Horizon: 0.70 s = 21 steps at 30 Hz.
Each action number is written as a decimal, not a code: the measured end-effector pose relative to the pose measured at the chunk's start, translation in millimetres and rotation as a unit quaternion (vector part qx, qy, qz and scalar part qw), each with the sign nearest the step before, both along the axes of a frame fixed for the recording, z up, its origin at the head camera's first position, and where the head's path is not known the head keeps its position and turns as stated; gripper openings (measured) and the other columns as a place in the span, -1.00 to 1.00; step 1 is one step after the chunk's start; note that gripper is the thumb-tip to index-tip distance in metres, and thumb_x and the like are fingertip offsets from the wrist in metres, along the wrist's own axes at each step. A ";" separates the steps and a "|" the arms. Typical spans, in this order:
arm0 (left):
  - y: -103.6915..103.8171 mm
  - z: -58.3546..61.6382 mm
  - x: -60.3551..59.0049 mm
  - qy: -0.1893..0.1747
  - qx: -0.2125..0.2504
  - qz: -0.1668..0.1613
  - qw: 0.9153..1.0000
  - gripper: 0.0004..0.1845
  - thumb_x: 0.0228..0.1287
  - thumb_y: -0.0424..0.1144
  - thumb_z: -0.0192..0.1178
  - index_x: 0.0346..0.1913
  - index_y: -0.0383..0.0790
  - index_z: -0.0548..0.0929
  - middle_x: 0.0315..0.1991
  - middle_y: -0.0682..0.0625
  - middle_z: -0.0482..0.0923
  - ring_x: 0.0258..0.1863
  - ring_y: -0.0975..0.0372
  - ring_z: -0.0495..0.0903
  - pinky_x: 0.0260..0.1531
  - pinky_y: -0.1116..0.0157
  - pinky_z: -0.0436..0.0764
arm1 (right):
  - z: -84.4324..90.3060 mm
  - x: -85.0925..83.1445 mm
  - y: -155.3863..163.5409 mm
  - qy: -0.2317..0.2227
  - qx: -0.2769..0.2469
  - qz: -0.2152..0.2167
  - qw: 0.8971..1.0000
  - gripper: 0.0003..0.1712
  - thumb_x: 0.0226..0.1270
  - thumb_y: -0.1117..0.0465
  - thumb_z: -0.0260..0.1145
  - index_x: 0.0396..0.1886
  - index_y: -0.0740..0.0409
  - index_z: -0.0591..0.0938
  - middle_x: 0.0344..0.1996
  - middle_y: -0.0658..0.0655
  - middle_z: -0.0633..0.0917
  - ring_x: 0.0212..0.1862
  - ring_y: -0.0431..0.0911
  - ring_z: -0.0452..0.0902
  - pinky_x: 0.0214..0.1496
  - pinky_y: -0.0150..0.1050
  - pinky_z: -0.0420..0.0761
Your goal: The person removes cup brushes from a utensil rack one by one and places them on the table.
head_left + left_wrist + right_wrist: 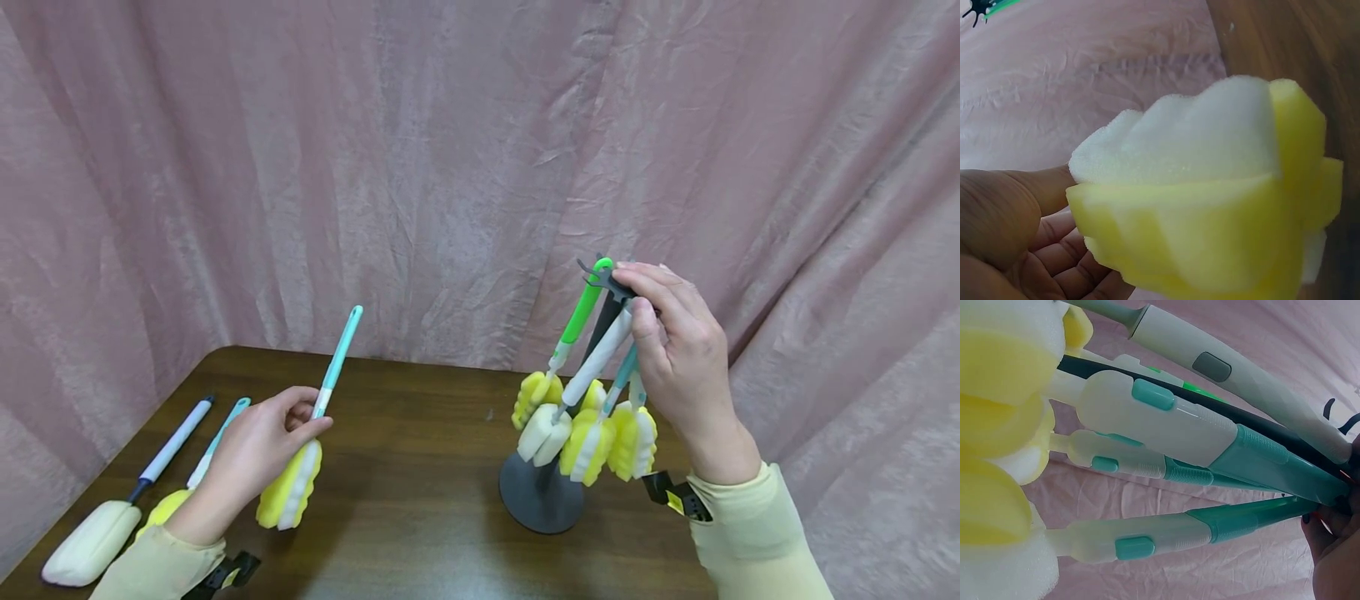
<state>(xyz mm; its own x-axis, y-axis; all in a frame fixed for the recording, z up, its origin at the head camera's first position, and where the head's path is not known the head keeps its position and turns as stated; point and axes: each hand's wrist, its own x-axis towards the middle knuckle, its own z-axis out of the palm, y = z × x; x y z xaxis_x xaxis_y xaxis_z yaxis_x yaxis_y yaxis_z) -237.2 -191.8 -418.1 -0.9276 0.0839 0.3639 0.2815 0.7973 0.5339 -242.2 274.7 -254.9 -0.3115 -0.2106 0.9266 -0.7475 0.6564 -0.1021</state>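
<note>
Left of the rack (542, 498), the left hand (251, 454) pinches a teal-handled brush (318, 414) low on its handle, just above the sponge head (1210, 200). Its long axis tilts up and away, free end toward the curtain (420, 167), sponge near the table (420, 433). The right hand (678, 358) curls round the rack's hook top, where several brushes (1166, 469) hang sponge-down. Rack lies well right of the held brush; the right hand is nearer it. Two more brushes (127, 500) lie at far left.
</note>
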 end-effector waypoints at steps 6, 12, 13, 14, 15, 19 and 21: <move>-10.3 -9.2 0.6 -0.012 -0.020 0.011 1.000 -0.56 0.48 -0.04 0.51 0.24 -0.22 0.73 -0.20 0.13 0.78 -0.27 0.20 0.73 -0.34 0.15 0.56 | 0.1 0.2 -0.2 0.001 -0.001 -0.001 1.000 -0.56 0.70 0.22 0.09 0.29 0.26 0.77 0.27 0.19 0.77 0.37 0.13 0.64 0.61 0.03 0.38; -18.3 -17.5 2.0 -0.018 -0.041 0.024 0.999 -0.54 0.49 -0.03 0.49 0.25 -0.26 0.72 -0.20 0.11 0.77 -0.31 0.20 0.68 -0.41 0.15 0.54 | -0.3 0.2 -1.2 0.002 -0.001 0.000 1.000 -0.56 0.70 0.22 0.09 0.29 0.26 0.77 0.27 0.19 0.77 0.37 0.14 0.63 0.61 0.03 0.38; -19.2 -18.9 2.6 -0.018 -0.045 0.026 0.998 -0.54 0.49 -0.04 0.50 0.24 -0.26 0.72 -0.21 0.11 0.77 -0.34 0.22 0.66 -0.42 0.15 0.54 | -0.4 0.2 -1.3 0.002 -0.001 0.001 1.000 -0.56 0.70 0.22 0.09 0.29 0.27 0.77 0.27 0.20 0.77 0.37 0.14 0.63 0.61 0.03 0.38; -20.0 -20.5 3.4 -0.018 -0.049 0.028 0.998 -0.55 0.48 -0.06 0.50 0.24 -0.26 0.72 -0.22 0.10 0.77 -0.37 0.23 0.64 -0.44 0.16 0.53 | -0.4 0.1 -1.4 0.003 -0.002 0.002 1.000 -0.56 0.70 0.22 0.09 0.29 0.27 0.77 0.27 0.20 0.77 0.37 0.14 0.63 0.61 0.03 0.38; -20.8 -22.0 4.2 -0.017 -0.054 0.030 0.998 -0.55 0.47 -0.07 0.50 0.23 -0.26 0.72 -0.22 0.09 0.78 -0.41 0.24 0.62 -0.47 0.16 0.52 | -0.5 0.1 -1.5 0.004 -0.002 0.002 1.000 -0.56 0.70 0.22 0.09 0.28 0.27 0.77 0.26 0.20 0.77 0.37 0.14 0.63 0.61 0.03 0.39; -23.9 -27.9 6.4 -0.006 -0.075 0.039 0.996 -0.59 0.43 -0.12 0.53 0.18 -0.26 0.72 -0.25 0.05 0.78 -0.52 0.27 0.53 -0.58 0.17 0.46 | -0.8 0.0 -1.5 0.007 -0.003 -0.001 1.000 -0.55 0.70 0.21 0.08 0.28 0.27 0.77 0.26 0.19 0.78 0.36 0.15 0.64 0.60 0.04 0.40; -25.8 -30.6 7.1 -0.001 -0.084 0.044 0.996 -0.60 0.40 -0.15 0.55 0.14 -0.27 0.73 -0.26 0.03 0.78 -0.55 0.28 0.52 -0.60 0.16 0.44 | -0.9 0.0 -1.6 0.006 -0.004 -0.002 1.000 -0.55 0.70 0.21 0.08 0.28 0.26 0.77 0.26 0.19 0.78 0.36 0.14 0.64 0.60 0.04 0.40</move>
<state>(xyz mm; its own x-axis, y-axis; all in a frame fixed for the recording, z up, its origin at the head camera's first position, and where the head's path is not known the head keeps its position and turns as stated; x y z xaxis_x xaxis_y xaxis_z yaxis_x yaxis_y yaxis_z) -230.1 -217.7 -448.7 -0.9351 0.0617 0.3490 0.2056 0.8966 0.3922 -242.2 273.1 -255.7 -0.3002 -0.2026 0.9321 -0.7463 0.6584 -0.0973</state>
